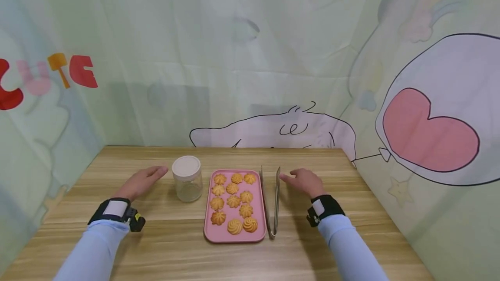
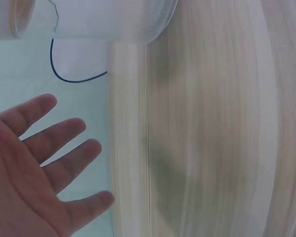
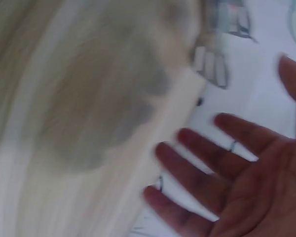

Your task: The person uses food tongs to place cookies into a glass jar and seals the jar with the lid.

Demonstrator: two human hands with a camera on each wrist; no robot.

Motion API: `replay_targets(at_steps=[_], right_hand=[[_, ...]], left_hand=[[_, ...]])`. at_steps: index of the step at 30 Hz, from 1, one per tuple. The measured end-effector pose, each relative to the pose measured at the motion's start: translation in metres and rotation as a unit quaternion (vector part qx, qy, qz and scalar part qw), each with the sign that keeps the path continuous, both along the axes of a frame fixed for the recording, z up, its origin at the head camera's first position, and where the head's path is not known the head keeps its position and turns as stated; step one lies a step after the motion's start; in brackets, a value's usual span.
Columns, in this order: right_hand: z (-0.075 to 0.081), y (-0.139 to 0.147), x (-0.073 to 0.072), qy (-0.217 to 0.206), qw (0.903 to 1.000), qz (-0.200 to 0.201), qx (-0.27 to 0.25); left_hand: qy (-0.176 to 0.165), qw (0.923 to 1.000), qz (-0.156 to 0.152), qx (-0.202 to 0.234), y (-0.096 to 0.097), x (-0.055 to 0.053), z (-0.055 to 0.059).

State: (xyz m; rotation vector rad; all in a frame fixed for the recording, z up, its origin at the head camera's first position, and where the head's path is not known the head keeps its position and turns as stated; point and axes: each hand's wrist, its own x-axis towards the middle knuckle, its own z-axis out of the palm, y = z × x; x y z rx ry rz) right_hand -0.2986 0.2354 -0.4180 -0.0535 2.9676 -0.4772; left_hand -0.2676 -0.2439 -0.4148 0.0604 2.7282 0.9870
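My left hand [image 1: 141,182] hovers over the table left of a clear jar [image 1: 189,189] with a white lid [image 1: 186,166]. In the left wrist view its fingers are spread, and part of the jar [image 2: 103,19] shows above them. My right hand [image 1: 306,181] is just right of the metal tongs [image 1: 276,203], fingertips near the tongs' upper end. The right wrist view, a little blurred, shows that hand [image 3: 237,182] with fingers spread and nothing held. Between jar and tongs lies a pink tray [image 1: 234,238] bearing several piped cookies [image 1: 233,201].
The wooden table [image 1: 164,250] reaches back to a printed curtain [image 1: 164,77], which also hangs along both sides. The tongs lie along the tray's right edge, their tips pointing toward the back.
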Motion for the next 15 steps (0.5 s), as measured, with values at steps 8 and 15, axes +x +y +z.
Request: replay_targets(at_steps=[8, 15], right_hand=[[0.017, -0.016, 0.016, -0.019, 0.9997, -0.008, -0.011], [0.015, -0.025, 0.021, -0.018, 0.9996, -0.020, -0.012]], left_hand=[[0.004, 0.9997, -0.020, 0.014, 0.012, 0.003, -0.005], [-0.013, 0.9985, -0.018, 0.051, 0.025, -0.001, -0.015]])
